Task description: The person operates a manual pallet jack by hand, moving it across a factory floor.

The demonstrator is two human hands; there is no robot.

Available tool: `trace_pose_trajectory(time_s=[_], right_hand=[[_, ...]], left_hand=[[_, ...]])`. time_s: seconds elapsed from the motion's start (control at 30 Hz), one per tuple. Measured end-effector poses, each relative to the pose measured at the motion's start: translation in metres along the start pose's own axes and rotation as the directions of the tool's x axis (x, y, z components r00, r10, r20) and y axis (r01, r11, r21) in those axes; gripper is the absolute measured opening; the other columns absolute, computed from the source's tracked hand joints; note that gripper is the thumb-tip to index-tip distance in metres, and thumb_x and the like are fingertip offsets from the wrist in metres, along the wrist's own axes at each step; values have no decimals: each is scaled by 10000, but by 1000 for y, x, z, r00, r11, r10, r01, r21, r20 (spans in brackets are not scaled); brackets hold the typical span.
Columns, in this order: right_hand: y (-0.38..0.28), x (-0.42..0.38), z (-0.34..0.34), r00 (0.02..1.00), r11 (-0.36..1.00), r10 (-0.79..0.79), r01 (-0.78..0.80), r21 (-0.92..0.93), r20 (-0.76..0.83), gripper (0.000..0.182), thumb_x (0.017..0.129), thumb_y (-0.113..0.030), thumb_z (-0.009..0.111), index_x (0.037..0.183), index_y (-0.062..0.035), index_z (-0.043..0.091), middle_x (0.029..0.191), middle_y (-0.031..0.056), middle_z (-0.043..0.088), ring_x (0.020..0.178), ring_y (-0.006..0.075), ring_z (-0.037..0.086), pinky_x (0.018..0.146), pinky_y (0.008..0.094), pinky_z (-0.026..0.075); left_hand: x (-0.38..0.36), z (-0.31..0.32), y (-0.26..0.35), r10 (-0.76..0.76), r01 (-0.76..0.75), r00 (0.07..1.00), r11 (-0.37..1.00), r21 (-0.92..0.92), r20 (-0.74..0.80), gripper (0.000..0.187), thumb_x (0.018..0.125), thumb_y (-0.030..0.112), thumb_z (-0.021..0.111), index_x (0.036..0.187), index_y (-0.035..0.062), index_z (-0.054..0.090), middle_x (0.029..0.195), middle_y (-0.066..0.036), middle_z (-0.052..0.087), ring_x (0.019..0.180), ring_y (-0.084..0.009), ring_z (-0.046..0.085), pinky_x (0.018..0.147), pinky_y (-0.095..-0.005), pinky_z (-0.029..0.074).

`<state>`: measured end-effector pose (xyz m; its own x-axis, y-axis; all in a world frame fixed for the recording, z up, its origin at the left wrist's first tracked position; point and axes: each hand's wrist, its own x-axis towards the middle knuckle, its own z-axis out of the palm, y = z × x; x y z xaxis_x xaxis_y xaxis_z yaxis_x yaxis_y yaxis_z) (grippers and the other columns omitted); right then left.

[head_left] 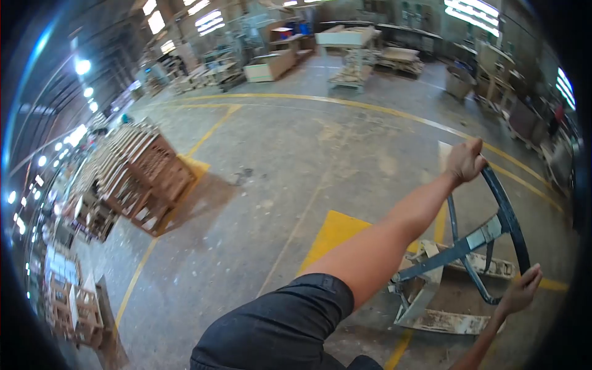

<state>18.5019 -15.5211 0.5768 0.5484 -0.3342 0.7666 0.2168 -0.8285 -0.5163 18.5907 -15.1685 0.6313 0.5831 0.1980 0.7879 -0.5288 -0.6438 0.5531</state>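
Note:
A blue pallet jack handle (507, 217), shaped as a loop on a tilted bar, sits at the right of the head view. My left hand (465, 160) is closed on the top of the loop, the arm stretched out from a black sleeve. My right hand (522, 290) holds the lower end of the loop near the frame's right edge. The bar runs down to the jack's worn, pale base (431, 305), which rests on the concrete floor.
A tall stack of wooden furniture parts (143, 179) stands on the left. Yellow lines (345, 103) and a yellow patch (336, 231) mark the floor. Benches, crates and carts (348, 46) line the far back; more wooden pieces (74, 302) are at lower left.

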Motion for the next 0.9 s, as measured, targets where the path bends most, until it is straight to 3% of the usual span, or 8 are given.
trace_pose_trajectory(time_s=[0.1,0.17,0.2,0.23,0.3,0.4,0.73,0.9], right_hand=[[54,47,67,996,993,-52,59,98,-67,340,1010,-323,487,1109,-52,666,1060,126,704,951,248,688,748,352,536],[71,72,104,986,993,-50,67,101,-158,308,1010,-307,502,1033,-51,670,910,39,682,846,158,647,773,302,515],[91,90,119,993,921,-28,71,383,-117,296,1000,-327,523,965,-59,645,846,4,637,798,121,606,730,289,494],[74,111,119,998,970,45,-30,242,-54,281,993,-324,529,909,-67,605,781,9,614,730,116,593,664,301,481],[101,156,145,982,997,-76,76,-4,-175,236,970,-288,545,837,-97,583,688,46,613,612,207,619,559,342,469],[140,216,179,969,994,-31,3,-111,-247,219,933,-258,580,777,-106,572,592,61,592,518,290,605,469,371,454],[352,404,258,931,970,82,-157,-187,-357,256,930,-265,578,741,-102,523,604,96,573,519,304,594,476,403,468],[447,475,258,918,952,8,-128,-279,-396,253,904,-264,604,756,-94,488,568,78,534,499,286,580,455,390,459]], left_hand=[[45,98,-43,-83,81,996,988,-128,-13,173,764,158,531,823,-3,538,771,-245,565,734,-424,563,642,-491,439],[71,183,-102,95,-93,994,995,-44,55,252,862,245,559,821,15,655,944,-182,673,939,-341,618,823,-460,467],[84,232,-126,110,-89,990,972,-217,87,257,890,218,538,799,6,650,881,-163,660,888,-338,596,802,-474,463],[107,283,-157,216,-200,975,954,-221,48,234,866,209,552,770,12,633,780,-143,611,787,-326,560,732,-474,449],[143,349,-132,18,33,992,916,-400,125,136,778,127,470,732,20,540,655,-126,490,632,-312,486,596,-384,383],[192,447,-115,215,-191,976,912,-363,26,202,786,207,427,745,17,486,613,-182,468,573,-355,502,541,-416,382],[300,845,-95,280,-160,943,855,-493,179,201,796,192,405,764,9,484,641,-176,511,558,-299,520,531,-395,393],[314,1015,-25,369,-292,929,706,-646,-17,288,823,252,326,735,21,473,610,-109,411,526,-219,432,495,-326,342]])
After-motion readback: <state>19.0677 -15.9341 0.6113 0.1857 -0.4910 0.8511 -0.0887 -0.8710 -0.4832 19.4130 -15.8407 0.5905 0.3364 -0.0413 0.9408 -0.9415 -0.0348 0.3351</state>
